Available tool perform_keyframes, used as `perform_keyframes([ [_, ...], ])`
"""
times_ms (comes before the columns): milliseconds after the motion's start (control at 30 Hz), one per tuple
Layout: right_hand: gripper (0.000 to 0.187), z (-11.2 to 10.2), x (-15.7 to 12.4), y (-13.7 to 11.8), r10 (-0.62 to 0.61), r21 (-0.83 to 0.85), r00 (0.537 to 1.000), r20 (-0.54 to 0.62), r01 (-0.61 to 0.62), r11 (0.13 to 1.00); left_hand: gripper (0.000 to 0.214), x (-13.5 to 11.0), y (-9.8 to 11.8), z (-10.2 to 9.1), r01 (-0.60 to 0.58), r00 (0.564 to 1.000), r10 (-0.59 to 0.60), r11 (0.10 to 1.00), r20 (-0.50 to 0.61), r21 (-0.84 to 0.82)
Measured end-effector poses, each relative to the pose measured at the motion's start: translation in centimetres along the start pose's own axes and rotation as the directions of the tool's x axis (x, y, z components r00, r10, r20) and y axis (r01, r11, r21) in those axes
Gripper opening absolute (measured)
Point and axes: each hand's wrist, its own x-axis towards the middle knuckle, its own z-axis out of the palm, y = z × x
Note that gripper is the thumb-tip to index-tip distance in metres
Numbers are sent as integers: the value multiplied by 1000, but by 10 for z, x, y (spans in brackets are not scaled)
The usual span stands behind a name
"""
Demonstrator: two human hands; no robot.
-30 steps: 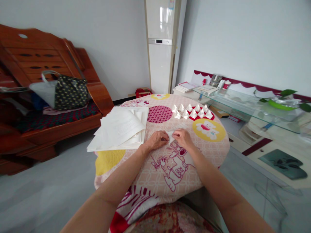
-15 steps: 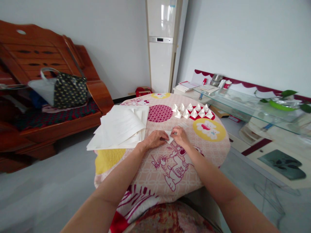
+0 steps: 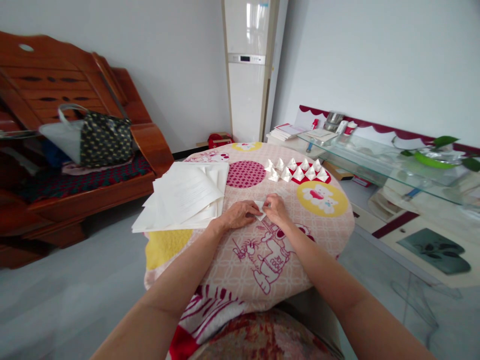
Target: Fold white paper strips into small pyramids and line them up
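A small folded piece of white paper (image 3: 260, 212) lies on the patterned tablecloth (image 3: 232, 260) between my two hands. My left hand (image 3: 240, 215) rests at its left side, fingers closed on that edge. From the right, my right hand (image 3: 275, 207) pinches the paper's other edge, with fingertips bent down to the cloth. Parts of the paper are hidden under the fingers. Beyond my hands, several folded white paper shapes (image 3: 298, 173) with pointed tops stand in two rows. To the left is a loose pile of white paper sheets (image 3: 180, 197).
A wooden bench (image 3: 75, 65) with a dotted bag (image 3: 106, 138) stands on the left. On the right, a glass shelf (image 3: 390, 167) carries cups, papers and a green bowl (image 3: 437, 160). A tall white cabinet-like unit (image 3: 245, 95) stands in the corner behind the table.
The whole view has shifted slightly. Both hands stay on the small folded paper in nearly the same place; the rows of paper shapes and the pile look the same.
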Motion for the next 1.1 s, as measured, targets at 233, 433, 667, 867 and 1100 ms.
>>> perform_keyframes([
  [233,17,-2,-1,-4,24,-10,1000,19,-24,1000,34,0,1,0,0,1000,0,999,3,33],
  [433,17,-5,-1,-8,47,-13,998,38,-47,999,33,0,0,3,-31,999,32,995,-3,95],
  [667,18,-7,-1,-13,40,-61,998,52,-37,997,35,1,1,4,-63,998,64,991,-3,120],
  [867,16,-6,-2,-14,36,-84,998,48,-32,996,34,1,1,4,-50,999,50,992,8,117],
  [1100,15,-3,-2,-14,41,-80,999,35,-38,996,34,1,5,1,-40,999,37,989,25,142],
])
